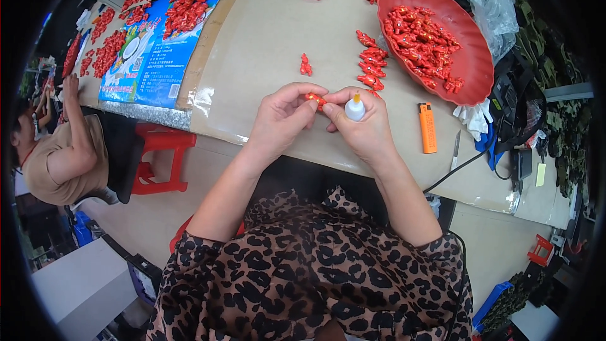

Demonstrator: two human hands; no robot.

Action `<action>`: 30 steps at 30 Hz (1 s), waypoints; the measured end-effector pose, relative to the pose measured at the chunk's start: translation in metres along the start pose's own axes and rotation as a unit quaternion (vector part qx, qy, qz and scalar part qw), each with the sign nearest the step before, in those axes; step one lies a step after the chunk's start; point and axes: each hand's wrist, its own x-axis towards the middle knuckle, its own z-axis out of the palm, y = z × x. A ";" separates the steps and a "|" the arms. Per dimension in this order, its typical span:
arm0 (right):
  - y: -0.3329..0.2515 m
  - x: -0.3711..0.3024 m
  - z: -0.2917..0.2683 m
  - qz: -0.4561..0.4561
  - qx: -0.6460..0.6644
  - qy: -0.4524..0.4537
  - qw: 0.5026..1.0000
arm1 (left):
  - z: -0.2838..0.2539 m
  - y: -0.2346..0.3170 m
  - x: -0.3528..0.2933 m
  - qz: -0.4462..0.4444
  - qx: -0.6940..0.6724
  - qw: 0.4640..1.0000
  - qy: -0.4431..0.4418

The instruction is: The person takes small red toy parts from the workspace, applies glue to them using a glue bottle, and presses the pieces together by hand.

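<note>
Just beyond the table's near edge, my left hand [278, 117] pinches a small red figurine [315, 99] with gold marks between thumb and fingers. My right hand [369, 132] holds a small white squeeze bottle [355, 110] with a yellow tip pointing up, and its thumb and fingertip also meet the figurine's right end. A single red figurine [306, 64] lies on the table beyond my hands. To its right runs a column of several more red figurines [372, 66], beside a red scalloped bowl [478, 50] part filled with the same pieces.
An orange lighter [428, 127] and a knife [455, 151] lie right of my hands, near a black cable [464, 167]. Blue printed cardboard [154, 66] bearing red figurines covers the left of the table. A person [63, 158] sits farther left, near a red stool [161, 155].
</note>
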 end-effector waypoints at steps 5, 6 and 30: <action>-0.005 0.000 0.000 0.002 0.018 0.019 1.000 | 0.004 0.000 -0.002 0.026 -0.020 0.999 0.015; -0.004 0.001 0.000 -0.004 0.031 0.015 0.999 | 0.004 -0.001 -0.003 0.035 -0.014 0.999 0.012; -0.007 0.003 -0.004 0.020 0.015 0.005 1.000 | 0.004 -0.003 -0.004 0.083 0.062 0.995 -0.001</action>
